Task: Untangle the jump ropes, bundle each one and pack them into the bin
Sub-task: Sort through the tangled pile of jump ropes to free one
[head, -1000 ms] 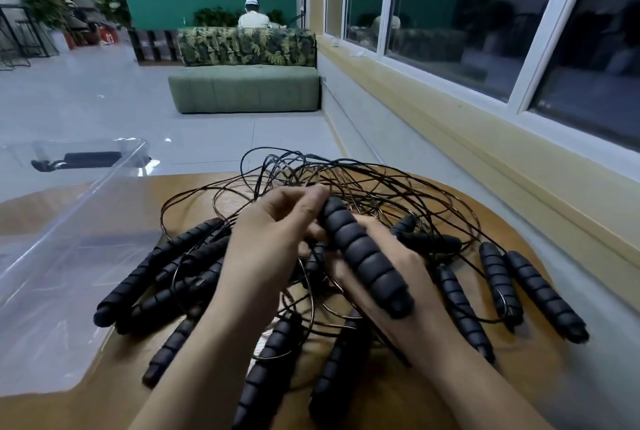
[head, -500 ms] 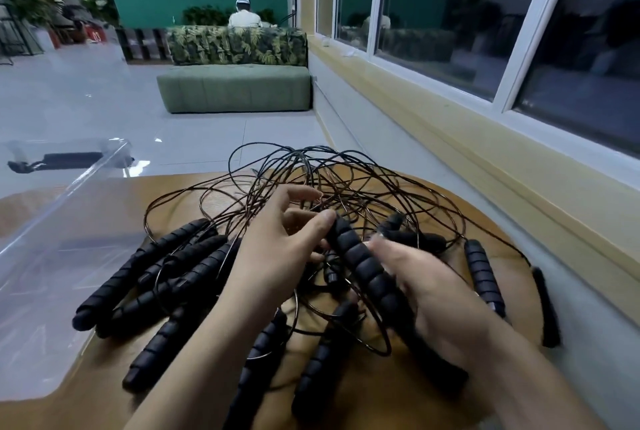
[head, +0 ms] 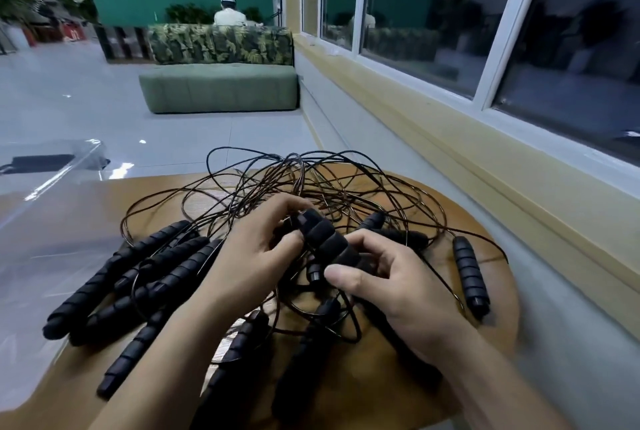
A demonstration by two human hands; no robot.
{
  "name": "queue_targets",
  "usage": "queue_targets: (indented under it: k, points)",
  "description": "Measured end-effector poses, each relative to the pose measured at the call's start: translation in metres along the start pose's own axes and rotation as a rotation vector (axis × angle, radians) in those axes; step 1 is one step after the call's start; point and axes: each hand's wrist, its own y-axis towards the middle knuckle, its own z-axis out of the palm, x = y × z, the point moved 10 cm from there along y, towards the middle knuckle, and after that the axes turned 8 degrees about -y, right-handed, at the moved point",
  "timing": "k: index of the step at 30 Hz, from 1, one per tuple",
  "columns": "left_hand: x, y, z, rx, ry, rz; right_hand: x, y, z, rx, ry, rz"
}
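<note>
While your right grip has thumb and fingers curled round the lower half of one foam handle, your left grip pinches that handle's upper end with bent fingers. Neither holds anything else. The handle sits raised just above the middle of the tangle, whose thin black cords loop over one another across the wooden worktop. All the jump ropes are out here, none bundled yet.

Watch the pull. Several loops cross right under your grips, so hauling this handle straight up would probably cinch those crossings into a knot rather than free the rope. A hard tug could also drag the single handle that lies near the worktop's right edge, and it looks close enough to the rim to slide off toward the wall. The cluster of handles on the left lies partly over cords, so its weight may pin the strand you want. Ease it, don't yank.

The clear bin stands at the left of the worktop. No rope shows inside it. A dark shape shows through its far wall, and you cannot tell whether it lies in the bin or behind it.
</note>
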Motion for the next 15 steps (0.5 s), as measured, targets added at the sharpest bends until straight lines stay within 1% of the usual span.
queue_targets:
  k: [2,5,9,12,15]
  points:
    - [0.009,0.003,-0.01,-0.064,0.132,0.02,0.006,-0.001,-0.003,-0.009,-0.006,-0.045]
    - [0.018,0.009,-0.024,-0.132,0.321,0.031,0.011,-0.002,-0.012,-0.057,0.053,-0.094]
    - [0.022,0.013,-0.041,-0.18,0.394,0.029,0.007,0.001,-0.025,-0.091,0.265,-0.079]
    - [0.025,0.016,-0.052,-0.206,0.485,0.039,0.004,0.003,-0.029,-0.129,0.331,-0.079]
    - [0.026,0.015,-0.062,-0.251,0.476,0.027,0.003,0.005,-0.027,-0.148,0.357,-0.084]
